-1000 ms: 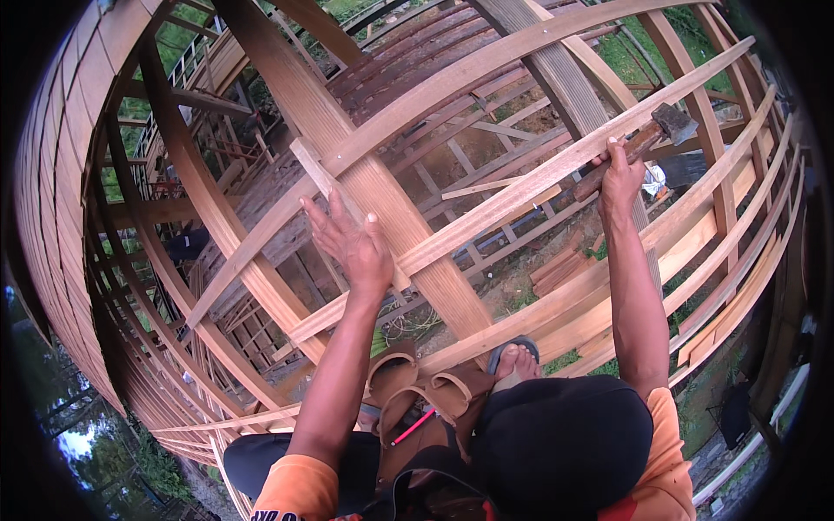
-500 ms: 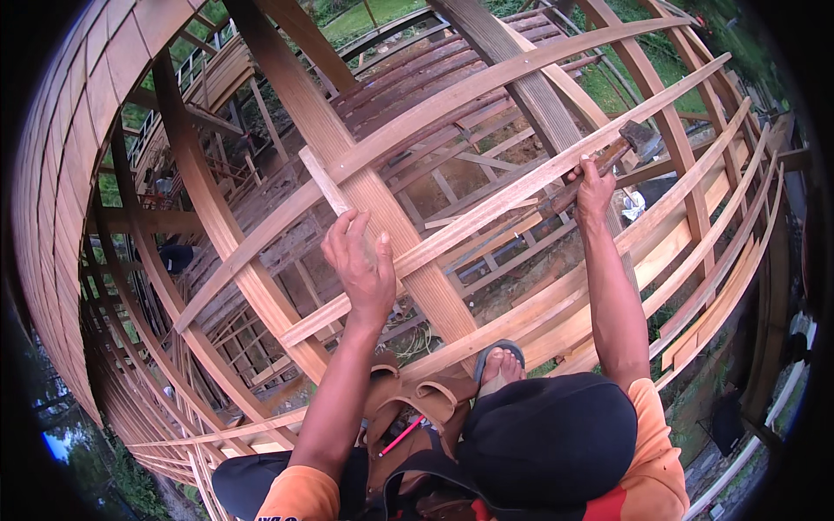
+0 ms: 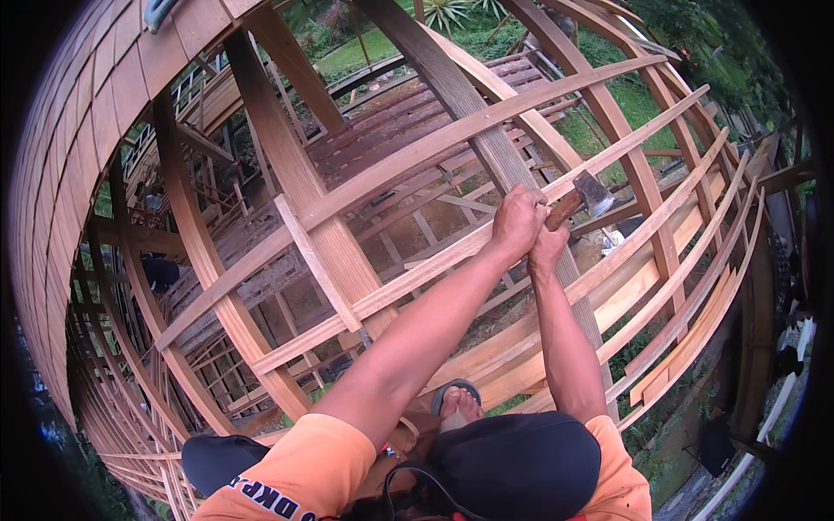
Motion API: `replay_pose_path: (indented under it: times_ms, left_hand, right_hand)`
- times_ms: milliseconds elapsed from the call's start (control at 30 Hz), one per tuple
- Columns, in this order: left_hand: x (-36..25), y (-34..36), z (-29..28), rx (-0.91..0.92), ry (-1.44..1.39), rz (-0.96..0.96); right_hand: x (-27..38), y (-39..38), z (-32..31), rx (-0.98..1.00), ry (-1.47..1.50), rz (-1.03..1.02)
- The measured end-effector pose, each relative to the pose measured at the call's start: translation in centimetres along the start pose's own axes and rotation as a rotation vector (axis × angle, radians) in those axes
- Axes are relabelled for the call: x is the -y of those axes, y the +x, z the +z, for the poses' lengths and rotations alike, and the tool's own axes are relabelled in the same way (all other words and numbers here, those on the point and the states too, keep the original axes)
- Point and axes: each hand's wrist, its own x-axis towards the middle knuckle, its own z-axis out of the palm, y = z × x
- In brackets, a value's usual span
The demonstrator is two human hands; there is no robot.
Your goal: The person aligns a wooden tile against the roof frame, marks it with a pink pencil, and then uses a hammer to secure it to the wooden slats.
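My right hand (image 3: 549,249) grips the wooden handle of a hatchet (image 3: 594,194) with a grey metal head, held over a long wooden batten (image 3: 452,253). Right against it, my left hand (image 3: 519,221) is closed, its fingers curled near the hatchet handle. What those fingers hold, if anything, is hidden. To the left, a short wood strip (image 3: 317,262) leans across the upper batten (image 3: 408,154) and the lower one, beside a broad rafter (image 3: 300,165). No hand touches the strip. Under both hands runs a grey, weathered rafter (image 3: 497,156).
Curved rafters and battens form an open frame with gaps down to a lower level. Wooden shingles (image 3: 113,95) cover the left side. My sandaled foot (image 3: 459,401) is on the frame below my arms. Stacked boards (image 3: 686,334) lie along the right battens.
My left hand has let go of the wood strip and moved right to meet my right hand. The strip stays leaning on the battens. My view has shifted slightly.
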Motion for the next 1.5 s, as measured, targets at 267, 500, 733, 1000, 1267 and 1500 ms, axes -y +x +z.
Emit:
replay_pose_path:
  times_ms: [267, 500, 733, 1000, 1267, 1500]
  left_hand:
    - [-1.3, -0.8, -3.6, -0.275, -0.154, -0.016]
    - [2.1, -19.6, -21.2, -0.436, -0.172, -0.244]
    - [4.4, -22.1, -21.7, -0.414, 0.447, -0.031]
    - [6.9, -23.1, -20.8, -0.444, 0.474, 0.019]
    - [8.3, -23.5, -20.8, -0.373, 0.379, 0.025]
    - [8.1, -23.4, -20.7, -0.371, 0.342, 0.048]
  right_hand:
    - [-1.6, -0.1, -0.4, 0.039, -0.008, -0.089]
    - [1.0, -0.7, 0.4, 0.087, 0.107, 0.016]
    - [0.3, -0.1, 0.1, 0.056, 0.074, -0.022]
    - [0.6, -0.1, 0.6, 0.045, 0.046, -0.030]
    - [1.6, -0.8, 1.3, 0.017, 0.051, 0.017]
    - [5.4, -4.8, -0.7, 0.297, -0.084, 0.061]
